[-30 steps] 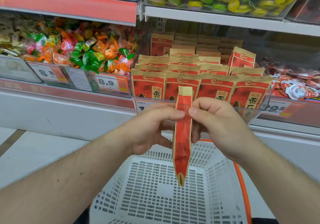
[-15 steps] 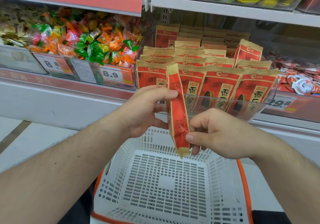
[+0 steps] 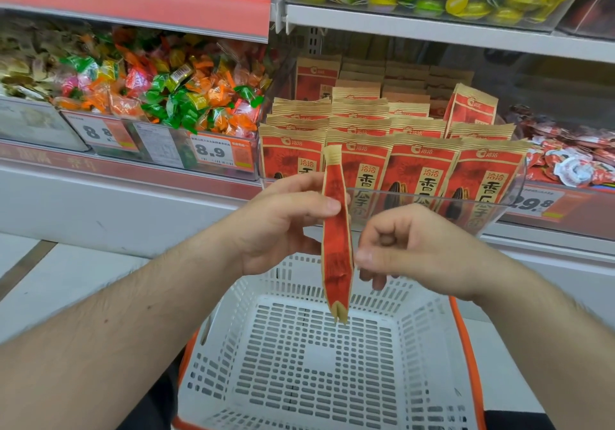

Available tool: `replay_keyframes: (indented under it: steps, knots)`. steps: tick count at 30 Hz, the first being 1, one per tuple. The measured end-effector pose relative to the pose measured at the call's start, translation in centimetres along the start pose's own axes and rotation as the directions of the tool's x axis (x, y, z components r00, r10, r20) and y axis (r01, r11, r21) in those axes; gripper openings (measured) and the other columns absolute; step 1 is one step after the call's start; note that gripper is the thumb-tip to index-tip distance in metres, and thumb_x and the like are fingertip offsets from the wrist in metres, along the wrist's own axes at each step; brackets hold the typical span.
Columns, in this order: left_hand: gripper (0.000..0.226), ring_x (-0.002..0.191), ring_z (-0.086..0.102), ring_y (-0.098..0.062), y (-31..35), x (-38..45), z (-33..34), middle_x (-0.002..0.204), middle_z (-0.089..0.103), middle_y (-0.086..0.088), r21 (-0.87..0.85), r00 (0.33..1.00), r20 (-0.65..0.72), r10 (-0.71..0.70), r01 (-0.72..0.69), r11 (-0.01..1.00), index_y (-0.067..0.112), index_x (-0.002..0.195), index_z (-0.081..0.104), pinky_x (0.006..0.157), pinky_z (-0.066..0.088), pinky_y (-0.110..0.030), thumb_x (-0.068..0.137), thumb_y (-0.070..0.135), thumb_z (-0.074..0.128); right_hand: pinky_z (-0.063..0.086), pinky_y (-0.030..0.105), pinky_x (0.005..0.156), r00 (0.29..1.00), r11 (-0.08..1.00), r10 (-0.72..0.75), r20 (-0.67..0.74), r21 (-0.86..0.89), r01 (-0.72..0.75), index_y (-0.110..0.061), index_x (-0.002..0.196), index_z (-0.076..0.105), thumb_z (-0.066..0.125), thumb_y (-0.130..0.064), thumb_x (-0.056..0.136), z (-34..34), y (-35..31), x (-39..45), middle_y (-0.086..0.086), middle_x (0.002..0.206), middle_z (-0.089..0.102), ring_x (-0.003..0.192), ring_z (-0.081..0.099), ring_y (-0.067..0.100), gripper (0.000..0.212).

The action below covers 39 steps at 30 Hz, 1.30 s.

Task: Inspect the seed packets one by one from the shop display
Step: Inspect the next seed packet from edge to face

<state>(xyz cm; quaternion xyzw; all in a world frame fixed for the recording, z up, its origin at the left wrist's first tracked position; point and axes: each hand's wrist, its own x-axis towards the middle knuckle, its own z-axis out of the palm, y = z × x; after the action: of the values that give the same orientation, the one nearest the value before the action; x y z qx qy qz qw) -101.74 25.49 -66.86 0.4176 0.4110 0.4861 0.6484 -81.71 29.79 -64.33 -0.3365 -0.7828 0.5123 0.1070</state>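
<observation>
The left hand (image 3: pixel 283 226) pinches the packet (image 3: pixel 336 236) edge-on, long axis upright, its notched end pointing down over the basket (image 3: pixel 233 346). The right hand (image 3: pixel 416 250), fingers curled, pinches its lower right edge.

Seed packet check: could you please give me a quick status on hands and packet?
Left hand pinching red-and-tan paper seed packet, edge-on, upright. Right hand touching its lower edge. White plastic basket below; nothing blocking.

Seed packet (image 3: pixel 336 230) edge-on between left hand (image 3: pixel 283 223) and right hand (image 3: pixel 412 250), above basket (image 3: pixel 299 363). Packet rows in display bin (image 3: pixel 432 203) behind hands. Candy bin (image 3: pixel 159 97) left of it, on same shelf.
</observation>
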Motion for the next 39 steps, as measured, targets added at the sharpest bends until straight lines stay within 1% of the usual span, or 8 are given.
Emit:
replay_keyframes:
  steps: [5, 8, 10, 14, 21, 30, 33, 39]
  knots:
    - [0.059, 0.087, 0.065, -0.026, -0.6, 0.1, 0.1, 0.102, 0.067, -0.015, -0.114, 0.998, 0.058, -0.021, 0.027, 0.993, 0.003, 0.111, 0.068, 0.076, 0.057, -0.041, 0.055, 0.02, 0.07, 0.044, 0.021, 0.051, 0.959, 0.976, 0.104, -0.263, 0.215, -0.047, -0.009, 0.093, 0.058, 0.076, -0.039, 0.061, 0.3, 0.7, 0.7, 0.004, 0.078, 0.062, 0.059, 0.057, 0.012, 0.047]
    - [0.053, 0.092, 0.065, -0.033, -0.9, 0.1, 0.5, 0.108, 0.066, -0.021, -0.162, 0.994, 0.107, -0.032, 0.049, 0.986, 0.005, 0.113, 0.071, 0.083, 0.057, -0.046, 0.062, 0.015, 0.068, 0.041, 0.027, 0.052, 0.966, 0.954, 0.168, -0.195, 0.278, -0.109, -0.015, 0.111, 0.06, 0.073, -0.041, 0.063, 0.6, 0.7, 0.8, -0.001, 0.085, 0.068, 0.061, 0.057, 0.013, 0.056]
    - [0.044, 0.094, 0.068, -0.034, -1.0, 0.2, 0.7, 0.111, 0.069, -0.023, -0.169, 0.994, 0.1, -0.04, 0.057, 0.984, 0.004, 0.114, 0.071, 0.091, 0.054, -0.051, 0.07, 0.01, 0.064, 0.041, 0.025, 0.049, 0.974, 0.953, 0.144, -0.175, 0.291, -0.089, -0.017, 0.116, 0.062, 0.071, -0.032, 0.078, 0.8, 0.6, 0.8, -0.006, 0.08, 0.071, 0.056, 0.055, 0.012, 0.042]
    - [0.035, 0.1, 0.07, -0.032, -0.7, 0.3, 0.9, 0.117, 0.07, -0.02, -0.18, 0.998, 0.032, -0.046, 0.051, 0.982, 0.006, 0.115, 0.071, 0.095, 0.052, -0.054, 0.085, 0.023, 0.06, 0.04, 0.018, 0.043, 0.947, 0.946, 0.146, -0.285, 0.32, -0.05, -0.013, 0.112, 0.064, 0.066, -0.014, 0.091, 1.1, 0.5, 0.8, -0.009, 0.068, 0.071, 0.046, 0.052, 0.007, 0.021]
    - [0.046, 0.102, 0.07, -0.031, -0.6, 0.1, 1.2, 0.116, 0.072, -0.017, -0.107, 0.995, -0.095, -0.038, 0.027, 0.994, 0.01, 0.121, 0.066, 0.087, 0.058, -0.049, 0.087, 0.038, 0.05, 0.04, 0.02, 0.043, 0.895, 0.975, 0.137, -0.425, 0.219, -0.046, -0.017, 0.092, 0.067, 0.055, -0.03, 0.098, 1.5, 0.6, 1.0, -0.004, 0.063, 0.068, 0.043, 0.053, 0.01, 0.018]
    - [0.042, 0.099, 0.072, -0.028, -0.5, 0.3, 0.9, 0.114, 0.073, -0.014, -0.167, 0.997, -0.031, -0.069, 0.063, 0.984, 0.015, 0.114, 0.07, 0.083, 0.058, -0.045, 0.092, 0.04, 0.045, 0.039, 0.022, 0.041, 0.888, 0.97, 0.124, -0.443, 0.241, -0.015, -0.008, 0.088, 0.066, 0.05, -0.034, 0.099, 1.4, 0.7, 1.1, 0.002, 0.06, 0.067, 0.04, 0.049, 0.014, 0.032]
    - [0.042, 0.107, 0.069, -0.031, -0.5, 0.3, 0.5, 0.121, 0.07, -0.015, -0.097, 0.997, -0.001, -0.082, 0.082, 0.992, 0.014, 0.123, 0.065, 0.09, 0.055, -0.052, 0.092, 0.04, 0.056, 0.038, 0.023, 0.04, 0.871, 0.967, 0.11, -0.479, 0.253, 0.016, -0.011, 0.084, 0.066, 0.051, -0.032, 0.099, 1.2, 0.8, 1.2, 0.001, 0.057, 0.065, 0.038, 0.048, 0.013, 0.03]
    - [0.052, 0.105, 0.068, -0.028, 0.1, -0.1, -1.5, 0.118, 0.07, -0.01, 0.103, 0.978, 0.184, -0.096, 0.077, 0.992, 0.015, 0.133, 0.055, 0.084, 0.056, -0.05, 0.082, 0.008, 0.061, 0.034, 0.023, 0.037, 0.809, 0.926, 0.129, -0.573, 0.362, 0.109, -0.009, 0.087, 0.065, 0.05, -0.033, 0.1, -0.2, 0.7, 1.0, 0.008, 0.06, 0.063, 0.038, 0.045, 0.014, 0.031]
